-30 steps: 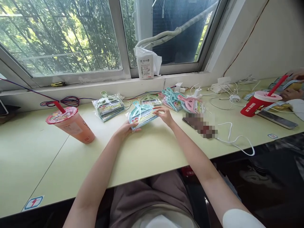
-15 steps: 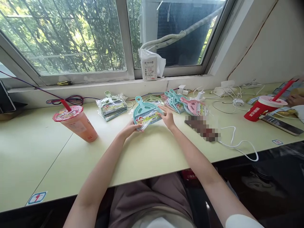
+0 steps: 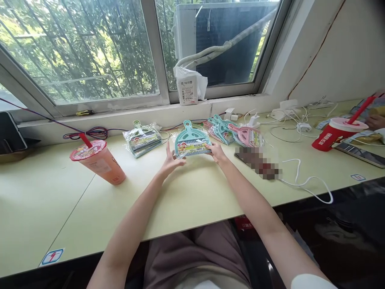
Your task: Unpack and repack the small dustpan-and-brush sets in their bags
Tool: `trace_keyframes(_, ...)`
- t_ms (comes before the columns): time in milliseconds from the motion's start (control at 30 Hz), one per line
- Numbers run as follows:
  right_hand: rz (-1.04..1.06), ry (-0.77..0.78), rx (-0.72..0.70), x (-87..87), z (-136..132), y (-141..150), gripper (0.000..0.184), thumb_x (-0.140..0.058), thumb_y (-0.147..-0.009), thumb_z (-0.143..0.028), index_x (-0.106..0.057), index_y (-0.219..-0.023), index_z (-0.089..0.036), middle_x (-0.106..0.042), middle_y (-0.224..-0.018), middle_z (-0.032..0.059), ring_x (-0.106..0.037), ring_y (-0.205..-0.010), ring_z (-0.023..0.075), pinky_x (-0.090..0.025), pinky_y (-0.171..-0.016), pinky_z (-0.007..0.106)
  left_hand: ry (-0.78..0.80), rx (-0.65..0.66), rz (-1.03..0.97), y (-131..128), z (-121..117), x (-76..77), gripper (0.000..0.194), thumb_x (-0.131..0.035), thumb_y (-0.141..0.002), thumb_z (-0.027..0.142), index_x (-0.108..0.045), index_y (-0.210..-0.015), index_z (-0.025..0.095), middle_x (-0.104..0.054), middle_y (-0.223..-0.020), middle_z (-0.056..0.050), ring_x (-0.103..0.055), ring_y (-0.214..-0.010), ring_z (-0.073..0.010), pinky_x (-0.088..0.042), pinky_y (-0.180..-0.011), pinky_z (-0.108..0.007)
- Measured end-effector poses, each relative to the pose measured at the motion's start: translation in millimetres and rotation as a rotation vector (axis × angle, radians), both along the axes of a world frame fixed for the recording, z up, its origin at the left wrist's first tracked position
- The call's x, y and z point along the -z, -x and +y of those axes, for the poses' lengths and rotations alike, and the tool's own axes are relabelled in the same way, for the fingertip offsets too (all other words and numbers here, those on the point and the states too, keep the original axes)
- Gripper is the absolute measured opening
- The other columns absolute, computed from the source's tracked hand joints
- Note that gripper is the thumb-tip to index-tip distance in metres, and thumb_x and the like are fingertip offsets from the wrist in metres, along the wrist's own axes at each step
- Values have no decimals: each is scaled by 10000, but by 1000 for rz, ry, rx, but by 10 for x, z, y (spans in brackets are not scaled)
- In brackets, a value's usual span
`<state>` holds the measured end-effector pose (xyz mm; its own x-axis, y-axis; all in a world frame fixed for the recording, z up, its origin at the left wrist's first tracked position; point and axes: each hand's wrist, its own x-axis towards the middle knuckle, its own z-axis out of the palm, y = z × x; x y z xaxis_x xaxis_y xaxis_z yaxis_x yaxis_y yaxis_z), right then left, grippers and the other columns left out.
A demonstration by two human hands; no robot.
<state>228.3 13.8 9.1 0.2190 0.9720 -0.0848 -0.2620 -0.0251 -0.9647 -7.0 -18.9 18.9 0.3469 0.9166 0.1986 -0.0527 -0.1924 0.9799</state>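
A teal mini dustpan and brush set (image 3: pixel 192 138) in clear plastic wrap stands above the middle of the table, its handle pointing to the window. My right hand (image 3: pixel 217 153) grips its lower right corner, thumb in front. At the lower left corner is my left hand (image 3: pixel 173 163), thumb and fingers spread apart; whether it touches the wrap I cannot tell. To the left lies a stack of wrapped dustpan sets (image 3: pixel 142 138), a green one on top. Several teal sets (image 3: pixel 222 127) and a pink set (image 3: pixel 245 134) lie in a loose pile at the right.
An orange drink cup (image 3: pixel 100 162) leans in view at the left. On the right are a phone-like item (image 3: pixel 257 162), blurred out, with a white cable (image 3: pixel 313 180), a red cup (image 3: pixel 329 136) and another phone (image 3: pixel 361 154). Another person's hand (image 3: pixel 375 121) shows at the far right.
The dustpan set has turned more upright and shifted right. My left hand has loosened from its edge, fingers now spread; my right hand has slid down to the lower right corner.
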Motion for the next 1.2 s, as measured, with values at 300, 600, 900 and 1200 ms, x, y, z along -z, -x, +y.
trace_keyframes(300,-26,-56,-89,-4,-70,203,204,-744,-695,-266,-646,-849,-175,-694,-817,38,-677,-781,190,-591,-702,336,-87,-400,-42,-90,32,122,292,-678,-779,410,-736,-956,184,-629,-1071,-87,-613,-976,-210,-599,-570,-236)
trace_keyframes(600,-65,-93,-206,19,-102,210,262,-708,-700,-260,-649,-940,-174,-706,-920,59,-667,-796,192,-583,-716,341,49,-477,-180,-28,98,127,991,-724,-729,244,-128,-1515,336,-627,-877,18,-625,-724,-113,-563,-550,-206)
trace_keyframes(900,-307,-150,-223,36,-128,246,404,-648,-768,-406,-565,-1121,-228,-686,-1069,60,-644,-956,218,-539,-830,359,71,-459,-4,67,273,254,241,-637,-754,167,-545,-975,195,-638,-918,-19,-598,-867,-146,-504,-708,-230)
trace_keyframes(1200,-566,-221,21,62,-141,304,613,-820,-548,-479,-561,-1031,-204,-699,-939,67,-645,-869,240,-511,-773,356,11,-467,175,-122,27,169,683,-800,-637,440,-418,-1151,206,-637,-947,-64,-632,-740,-174,-524,-519,-239)
